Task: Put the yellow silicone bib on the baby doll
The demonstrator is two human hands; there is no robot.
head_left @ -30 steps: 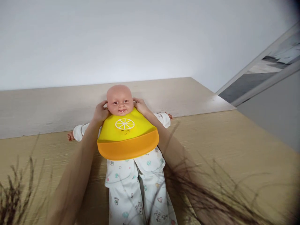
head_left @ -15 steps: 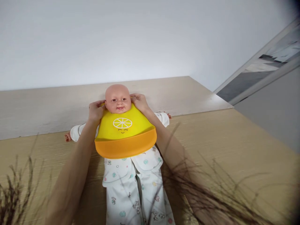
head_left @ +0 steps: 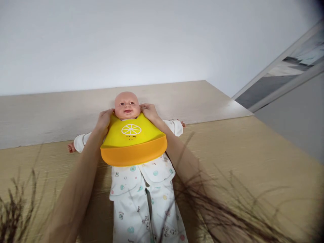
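Note:
A baby doll (head_left: 126,103) in white printed clothes lies on its back, arms stretched out to the sides. Over its chest rests a yellow bib (head_left: 116,133) with a lemon-slice face and an orange catch pocket along the bottom. At the left of the doll's neck, my left hand (head_left: 104,120) is closed on the bib's upper edge. My right hand (head_left: 150,113) grips the opposite upper edge, beside the doll's other cheek. The fingertips of both hands are partly hidden behind the neck and head.
The doll lies on a light wooden table (head_left: 227,145) with a paler board (head_left: 50,116) along its far side. Behind stands a plain white wall (head_left: 126,40). At the right is a framed opening (head_left: 275,81). Dark hair strands cross the lower corners of the view.
The bib has shifted slightly up and to the left, baring a bit of collar under the doll's chin. Both hands keep their places at the neck, with only small movement.

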